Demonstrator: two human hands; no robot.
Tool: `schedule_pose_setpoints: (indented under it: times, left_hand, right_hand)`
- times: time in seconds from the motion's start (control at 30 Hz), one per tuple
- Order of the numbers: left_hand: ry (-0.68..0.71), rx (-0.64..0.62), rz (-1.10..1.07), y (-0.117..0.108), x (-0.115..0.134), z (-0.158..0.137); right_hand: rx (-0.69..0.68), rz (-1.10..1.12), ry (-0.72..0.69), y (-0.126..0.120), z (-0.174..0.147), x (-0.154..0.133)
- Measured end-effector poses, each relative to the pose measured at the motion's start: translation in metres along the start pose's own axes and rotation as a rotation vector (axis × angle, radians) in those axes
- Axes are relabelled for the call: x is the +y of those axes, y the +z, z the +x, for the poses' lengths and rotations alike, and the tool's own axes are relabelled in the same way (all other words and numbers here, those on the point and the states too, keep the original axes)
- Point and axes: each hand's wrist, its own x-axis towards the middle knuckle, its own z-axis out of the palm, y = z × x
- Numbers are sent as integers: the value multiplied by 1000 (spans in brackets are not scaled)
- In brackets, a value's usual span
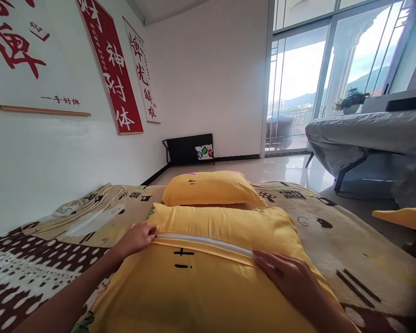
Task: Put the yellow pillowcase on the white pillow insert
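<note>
A yellow pillow (194, 296) lies on the bed in front of me, with small black marks printed on it. A white zipper (204, 240) crosses its cover from left to right, and it looks closed along the visible length. My left hand (141, 237) pinches the left end of the zipper, near a green print at the pillow's edge. At the zipper's right end, my right hand (291, 270) has its fingers pressed together on the strip and the fabric beside it. The right thumb and whatever lies under those fingertips are hidden. I cannot see the zipper's pull.
Behind lies a second yellow pillow (208, 188) on the patterned blanket (336, 240). A yellow pointed piece (404, 218) shows at the right edge. Farther off are a plastic-covered table (360, 132), a black folded frame (183, 150) by the wall, hanging scrolls (116, 69) and a glass door (298, 88).
</note>
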Motion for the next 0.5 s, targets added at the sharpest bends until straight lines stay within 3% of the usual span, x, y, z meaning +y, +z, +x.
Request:
schedule_pose_setpoints:
  times: [0.1, 0.23, 0.5]
  left_hand:
    - [-79, 19, -33, 9, -15, 0]
    - [-149, 43, -47, 16, -15, 3]
    - [-165, 4, -16, 17, -16, 12]
  right_hand:
    - [11, -33, -32, 0, 1, 1]
    - [63, -49, -69, 1, 1, 2]
    - [38, -49, -93, 0, 2, 5]
